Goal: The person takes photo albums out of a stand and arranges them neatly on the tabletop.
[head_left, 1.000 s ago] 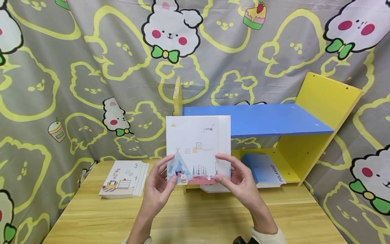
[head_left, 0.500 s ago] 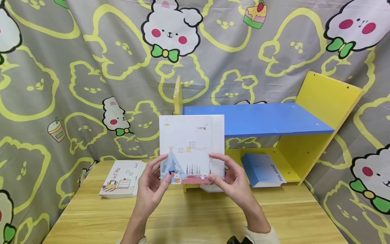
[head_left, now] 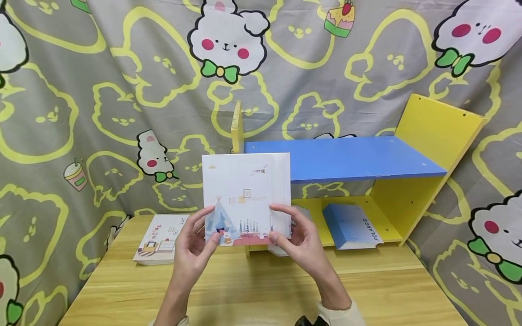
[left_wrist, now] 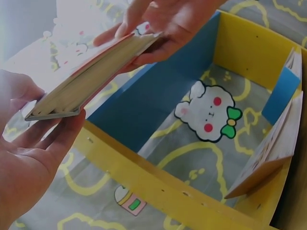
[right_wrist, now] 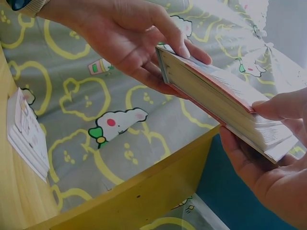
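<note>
White book [head_left: 246,199] carried leftward — left hand [head_left: 189,251] and right hand [head_left: 304,246] with it, fingers [head_left: 287,209] clamped on its sides

We record the left hand [right_wrist: 127,38] and right hand [right_wrist: 278,179] gripping opposite ends of one book [right_wrist: 213,100], well apart from stacked books [right_wrist: 28,132]
</note>
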Motion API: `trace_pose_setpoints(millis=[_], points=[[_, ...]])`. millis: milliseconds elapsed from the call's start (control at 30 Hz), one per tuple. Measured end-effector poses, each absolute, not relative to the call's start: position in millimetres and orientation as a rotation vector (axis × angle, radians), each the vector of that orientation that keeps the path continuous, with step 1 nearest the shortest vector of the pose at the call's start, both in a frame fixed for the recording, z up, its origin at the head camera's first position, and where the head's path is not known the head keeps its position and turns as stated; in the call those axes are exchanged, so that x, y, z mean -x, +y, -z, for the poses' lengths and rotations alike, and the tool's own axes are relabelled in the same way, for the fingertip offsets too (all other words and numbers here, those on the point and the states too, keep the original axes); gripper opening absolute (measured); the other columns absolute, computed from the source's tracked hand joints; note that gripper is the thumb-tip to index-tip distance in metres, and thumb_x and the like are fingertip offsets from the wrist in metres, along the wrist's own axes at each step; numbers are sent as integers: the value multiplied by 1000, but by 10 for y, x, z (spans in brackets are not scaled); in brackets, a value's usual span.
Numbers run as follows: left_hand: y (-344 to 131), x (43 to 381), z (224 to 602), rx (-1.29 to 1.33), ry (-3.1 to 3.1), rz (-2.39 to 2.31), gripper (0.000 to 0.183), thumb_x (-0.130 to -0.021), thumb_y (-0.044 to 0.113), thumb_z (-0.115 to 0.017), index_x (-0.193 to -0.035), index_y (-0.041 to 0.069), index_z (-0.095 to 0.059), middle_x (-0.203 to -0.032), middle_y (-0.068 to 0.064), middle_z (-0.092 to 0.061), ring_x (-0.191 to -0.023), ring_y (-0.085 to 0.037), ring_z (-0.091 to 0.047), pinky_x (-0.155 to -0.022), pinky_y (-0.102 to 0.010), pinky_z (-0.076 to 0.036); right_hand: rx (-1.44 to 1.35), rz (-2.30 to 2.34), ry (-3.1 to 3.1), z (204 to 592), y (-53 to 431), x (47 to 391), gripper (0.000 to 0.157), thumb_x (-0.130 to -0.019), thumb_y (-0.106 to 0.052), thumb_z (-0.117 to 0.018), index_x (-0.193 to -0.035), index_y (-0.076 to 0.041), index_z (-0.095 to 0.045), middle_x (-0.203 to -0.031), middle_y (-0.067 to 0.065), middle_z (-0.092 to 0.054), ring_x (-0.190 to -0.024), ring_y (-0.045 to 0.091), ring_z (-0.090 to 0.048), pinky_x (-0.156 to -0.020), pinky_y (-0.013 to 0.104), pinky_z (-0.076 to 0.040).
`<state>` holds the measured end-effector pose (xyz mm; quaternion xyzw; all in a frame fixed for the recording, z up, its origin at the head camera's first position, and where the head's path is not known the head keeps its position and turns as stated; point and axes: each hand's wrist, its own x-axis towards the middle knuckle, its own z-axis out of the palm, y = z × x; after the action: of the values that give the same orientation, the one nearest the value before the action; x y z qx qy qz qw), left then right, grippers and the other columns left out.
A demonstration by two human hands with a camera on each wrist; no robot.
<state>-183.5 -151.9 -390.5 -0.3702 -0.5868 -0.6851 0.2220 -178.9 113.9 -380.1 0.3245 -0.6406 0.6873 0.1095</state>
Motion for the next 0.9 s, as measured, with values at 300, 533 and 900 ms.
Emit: trace_pose_setpoints(millis=[300,533,900], points=[[-1614,1813,3910,996,-1620,1889,58,-89,-27,-51,-145,-14,-40,-141,-24,-56,-116,-24,-65,-86,-26,-60,-993,-2009,-1882,3796,1044,1812,56,-95,8,-66,-147,-6,-51,-137,17,-55,-105,31,-70,-69,36,-63],[-1693,1785,3904,974,-1640,1879,59,-89,-27,-50,-146,-12,-39,-142,-22,-56,-116,-24,-65,-86,-27,-60,-1033,-1985,-1870,3784,972,1815,56,-95,9,-65,-147,-6,-51,-132,19,-57,-89,21,-68,-50,27,-52],[-1830,1768,3874,997,-1603,1894,60,-88,-30,-47,-146,-15,-37,-143,-24,-53,-118,-25,-64,-91,-29,-58,-1079,-1963,-1831,3779,824,1837,55,-94,12,-64,-146,-5,-52,-125,21,-62,-70,23,-62,-45,20,-42]])
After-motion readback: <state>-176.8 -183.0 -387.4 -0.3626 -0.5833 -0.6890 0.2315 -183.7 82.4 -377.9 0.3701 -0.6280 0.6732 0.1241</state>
